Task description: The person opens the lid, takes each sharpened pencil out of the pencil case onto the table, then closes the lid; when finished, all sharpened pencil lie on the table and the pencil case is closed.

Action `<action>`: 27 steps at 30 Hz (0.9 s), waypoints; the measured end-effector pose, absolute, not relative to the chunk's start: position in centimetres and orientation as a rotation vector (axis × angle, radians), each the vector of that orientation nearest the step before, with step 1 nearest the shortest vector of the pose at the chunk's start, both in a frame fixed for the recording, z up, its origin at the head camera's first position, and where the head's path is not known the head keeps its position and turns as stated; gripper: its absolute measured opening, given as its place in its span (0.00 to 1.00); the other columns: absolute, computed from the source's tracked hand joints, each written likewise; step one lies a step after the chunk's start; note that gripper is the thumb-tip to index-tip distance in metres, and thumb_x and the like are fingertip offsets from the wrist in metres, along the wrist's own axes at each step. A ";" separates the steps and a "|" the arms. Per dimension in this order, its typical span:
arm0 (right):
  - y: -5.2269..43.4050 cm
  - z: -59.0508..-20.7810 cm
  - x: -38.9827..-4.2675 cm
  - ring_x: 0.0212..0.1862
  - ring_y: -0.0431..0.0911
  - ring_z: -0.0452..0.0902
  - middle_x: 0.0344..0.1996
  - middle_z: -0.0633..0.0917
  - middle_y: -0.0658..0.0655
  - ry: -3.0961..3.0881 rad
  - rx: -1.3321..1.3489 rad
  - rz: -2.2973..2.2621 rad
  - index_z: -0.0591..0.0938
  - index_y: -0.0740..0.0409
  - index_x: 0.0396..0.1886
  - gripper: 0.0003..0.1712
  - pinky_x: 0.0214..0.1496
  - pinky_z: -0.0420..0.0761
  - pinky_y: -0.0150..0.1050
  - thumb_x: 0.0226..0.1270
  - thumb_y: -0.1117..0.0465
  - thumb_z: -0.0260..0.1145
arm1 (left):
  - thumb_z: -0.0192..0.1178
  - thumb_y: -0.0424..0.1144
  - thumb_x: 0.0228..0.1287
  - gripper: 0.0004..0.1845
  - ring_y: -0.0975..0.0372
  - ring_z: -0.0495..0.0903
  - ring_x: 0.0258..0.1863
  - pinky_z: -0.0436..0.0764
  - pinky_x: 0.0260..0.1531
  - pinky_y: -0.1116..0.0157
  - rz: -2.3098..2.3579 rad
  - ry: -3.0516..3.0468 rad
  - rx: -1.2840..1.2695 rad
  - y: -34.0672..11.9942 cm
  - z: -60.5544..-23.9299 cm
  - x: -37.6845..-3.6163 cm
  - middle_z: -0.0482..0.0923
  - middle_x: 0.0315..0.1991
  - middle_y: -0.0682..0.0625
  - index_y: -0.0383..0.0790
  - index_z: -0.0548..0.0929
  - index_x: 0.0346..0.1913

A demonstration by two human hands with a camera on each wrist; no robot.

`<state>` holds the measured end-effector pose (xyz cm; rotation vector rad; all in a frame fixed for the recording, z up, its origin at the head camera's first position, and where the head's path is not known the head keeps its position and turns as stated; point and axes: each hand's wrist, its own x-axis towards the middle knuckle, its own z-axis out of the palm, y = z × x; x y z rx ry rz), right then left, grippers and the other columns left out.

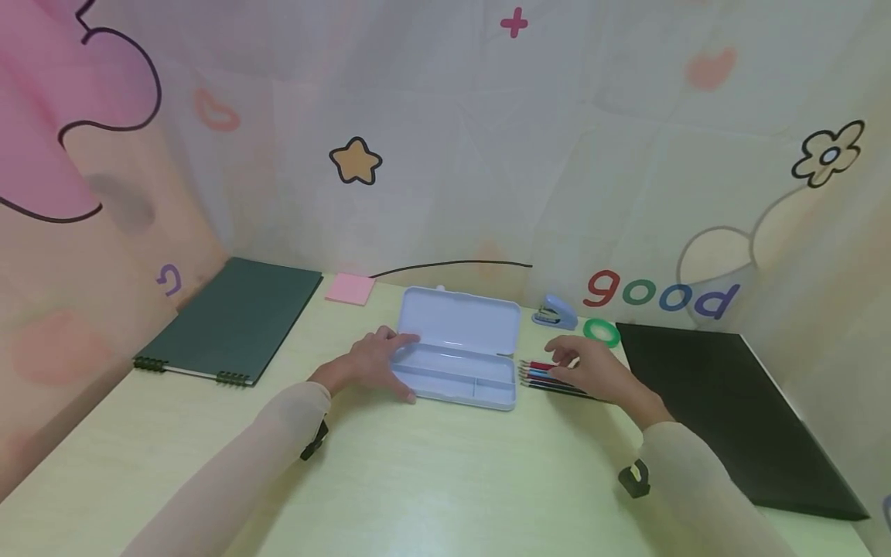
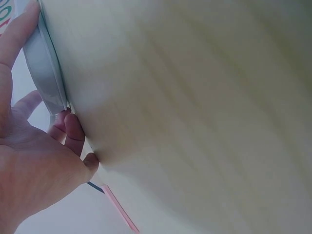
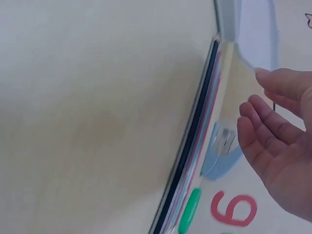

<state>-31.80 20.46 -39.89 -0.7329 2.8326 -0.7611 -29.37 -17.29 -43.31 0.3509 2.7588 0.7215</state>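
Head view shows a pale blue pencil case (image 1: 459,352) lying open near the middle of a light yellow-green table (image 1: 431,480), its lid tipped back toward the wall and its shallow tray facing the person. The left hand (image 1: 372,363) rests at the case's left end, with the thumb on the near left corner and the fingers spread along the left edge where the lid meets the tray; the left wrist view shows those fingers loosely bent against the case's rim (image 2: 44,73) rather than clamped around it. Just right of the case lies a small row of pens (image 1: 550,377), red, blue and dark, side by side with their tips pointing at the case. The right hand (image 1: 599,371) hovers over these pens, palm down, fingers relaxed and slightly spread; the right wrist view shows its fingers (image 3: 263,131) gently curved and holding nothing, though whether they touch the pens cannot be told. Behind the pens stand a blue stapler (image 1: 555,312) and a green tape ring (image 1: 602,332), near each other by the wall. A black folder (image 1: 724,410) lies to the right, a dark green spiral notebook (image 1: 233,321) well to the left, and a pink sticky pad (image 1: 350,288) beside its far corner.
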 end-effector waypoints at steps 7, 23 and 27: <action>16.3 -39.0 -32.3 0.47 0.53 0.83 0.44 0.87 0.62 2.737 -0.837 -0.830 0.82 0.64 0.54 0.19 0.52 0.84 0.50 0.65 0.64 0.70 | 0.79 0.58 0.43 0.55 0.47 0.66 0.61 0.72 0.61 0.45 0.720 2.768 0.372 -17.3 -43.2 -29.4 0.63 0.67 0.39 0.55 0.63 0.76; 8.2 -39.9 -32.5 0.54 0.53 0.82 0.48 0.86 0.60 2.522 -0.999 -0.711 0.79 0.61 0.59 0.25 0.60 0.80 0.48 0.62 0.62 0.72 | 0.79 0.59 0.44 0.54 0.48 0.66 0.61 0.72 0.62 0.45 0.706 2.772 0.354 -17.2 -43.3 -29.5 0.63 0.67 0.41 0.57 0.63 0.76; 7.4 -40.0 -32.6 0.54 0.51 0.80 0.49 0.85 0.58 2.504 -0.976 -0.615 0.77 0.57 0.63 0.30 0.63 0.77 0.49 0.60 0.61 0.74 | 0.79 0.59 0.44 0.54 0.47 0.67 0.61 0.72 0.62 0.45 0.690 2.776 0.354 -17.2 -43.3 -29.5 0.64 0.66 0.41 0.56 0.63 0.76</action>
